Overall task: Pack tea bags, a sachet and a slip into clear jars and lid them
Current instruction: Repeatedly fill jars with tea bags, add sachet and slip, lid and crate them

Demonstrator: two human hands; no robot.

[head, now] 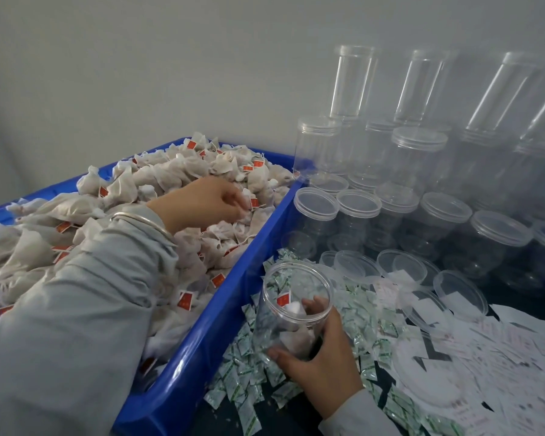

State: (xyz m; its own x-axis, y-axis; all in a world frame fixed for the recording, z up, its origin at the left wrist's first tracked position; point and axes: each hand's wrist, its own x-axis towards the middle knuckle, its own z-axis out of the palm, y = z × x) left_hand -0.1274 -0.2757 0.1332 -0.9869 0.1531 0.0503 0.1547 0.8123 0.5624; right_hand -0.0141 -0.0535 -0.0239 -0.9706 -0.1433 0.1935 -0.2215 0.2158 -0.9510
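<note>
Tea bags [76, 234] w/ red tags fill blue crate [202, 350] on left. Left hand [202, 199] reaches over the heap, fingertips pinching one bag at its tag. Right of crate, right hand [321, 357] grips open clear jar [293, 309], tilted, a few bags inside, above green-white sachets [249, 391]. Loose lids [401, 265] and white slips [501, 357] lie on dark tabletop [513, 294]; lidded empty jars [419, 171] stacked behind.
</note>
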